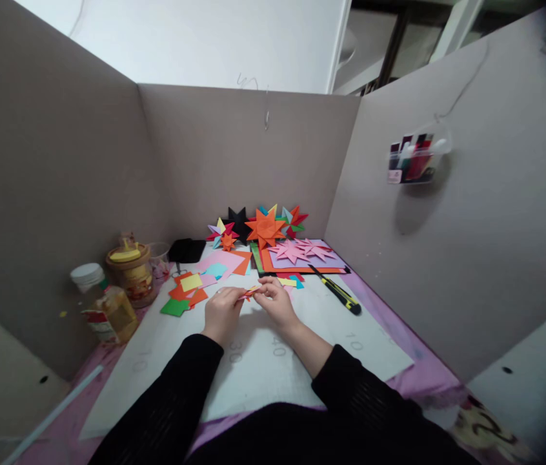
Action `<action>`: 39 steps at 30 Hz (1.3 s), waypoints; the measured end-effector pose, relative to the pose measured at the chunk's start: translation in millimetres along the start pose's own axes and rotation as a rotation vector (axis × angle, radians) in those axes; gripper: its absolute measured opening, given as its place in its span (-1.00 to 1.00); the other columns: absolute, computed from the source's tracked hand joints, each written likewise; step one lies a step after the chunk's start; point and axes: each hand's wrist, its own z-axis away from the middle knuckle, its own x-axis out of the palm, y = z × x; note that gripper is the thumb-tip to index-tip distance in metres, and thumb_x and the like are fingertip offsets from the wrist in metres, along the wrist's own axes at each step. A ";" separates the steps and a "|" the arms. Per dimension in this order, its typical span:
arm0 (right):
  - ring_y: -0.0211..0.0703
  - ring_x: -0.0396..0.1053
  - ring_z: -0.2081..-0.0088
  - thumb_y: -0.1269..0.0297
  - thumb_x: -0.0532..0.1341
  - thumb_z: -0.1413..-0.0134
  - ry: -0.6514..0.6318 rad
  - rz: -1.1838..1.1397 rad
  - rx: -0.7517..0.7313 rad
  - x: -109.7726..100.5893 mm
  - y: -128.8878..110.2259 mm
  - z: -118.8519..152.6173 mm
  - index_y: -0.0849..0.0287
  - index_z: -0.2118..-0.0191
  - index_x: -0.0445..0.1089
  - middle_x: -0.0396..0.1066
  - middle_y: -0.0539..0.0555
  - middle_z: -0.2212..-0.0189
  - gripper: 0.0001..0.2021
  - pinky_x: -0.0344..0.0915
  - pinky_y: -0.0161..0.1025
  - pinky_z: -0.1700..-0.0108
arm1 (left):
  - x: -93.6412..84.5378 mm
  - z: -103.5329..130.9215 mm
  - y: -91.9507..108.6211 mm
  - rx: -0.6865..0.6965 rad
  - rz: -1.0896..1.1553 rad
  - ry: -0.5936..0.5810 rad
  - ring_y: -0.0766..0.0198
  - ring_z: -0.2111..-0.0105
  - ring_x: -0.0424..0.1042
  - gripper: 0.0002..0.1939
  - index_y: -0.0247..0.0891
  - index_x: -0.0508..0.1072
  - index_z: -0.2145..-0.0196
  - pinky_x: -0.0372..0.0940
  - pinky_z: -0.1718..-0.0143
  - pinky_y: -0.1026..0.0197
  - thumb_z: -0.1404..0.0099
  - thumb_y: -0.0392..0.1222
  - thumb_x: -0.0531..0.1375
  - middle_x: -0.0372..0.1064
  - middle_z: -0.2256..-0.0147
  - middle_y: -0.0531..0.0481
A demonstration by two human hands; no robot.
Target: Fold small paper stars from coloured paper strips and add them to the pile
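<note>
My left hand [223,312] and my right hand [276,302] meet over the white board [248,381], fingers closed on a small folded paper piece [250,293] in orange, pink and yellow. The fingers hide most of it, so its full shape cannot be made out. Left of my left hand lie loose paper squares: a yellow one [191,282], a green one [175,307] and orange ones [198,296]. Beyond my hands is a pink sheet [222,263] with a light blue piece [215,270] on it. A few small yellow and blue scraps lie just behind my right hand.
A yellow-black utility knife [335,289] lies on the right. Folded paper stars [266,227] stand at the back wall; pink stars [290,251] rest on stacked sheets. On the left are a plastic bottle [108,310] and a lidded jar [132,274]. Grey partitions enclose three sides.
</note>
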 end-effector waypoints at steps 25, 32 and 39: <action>-0.09 0.26 0.08 0.31 0.22 0.11 -0.007 -0.068 0.011 3.4 -2.0 -2.3 0.17 0.46 0.37 0.21 0.13 0.16 -0.94 0.28 -0.28 0.30 | 2.0 -0.7 4.0 -0.167 0.120 -0.073 0.23 0.33 0.42 -0.89 -0.23 0.47 0.36 0.25 0.32 0.25 -0.17 -0.30 0.14 0.48 0.36 -0.01; -0.10 0.25 0.08 0.29 0.20 0.03 -0.027 0.025 -0.062 1.4 -2.5 -0.6 0.15 0.44 0.41 0.23 0.12 0.15 -0.92 0.26 -0.22 0.19 | 4.7 -1.0 4.2 -0.254 0.214 -0.075 0.27 0.41 0.41 -0.90 -0.24 0.48 0.42 0.24 0.37 0.28 -0.14 -0.27 0.15 0.47 0.41 0.00; -0.08 0.23 0.05 0.33 0.23 0.02 -0.012 0.156 -0.273 -1.8 -0.3 0.4 0.12 0.42 0.45 0.24 0.11 0.16 -0.95 0.16 -0.09 -0.03 | 9.3 -2.1 1.9 -0.391 0.394 -0.108 0.26 0.43 0.42 -0.87 -0.26 0.51 0.44 0.24 0.39 0.29 -0.11 -0.17 0.19 0.49 0.45 0.00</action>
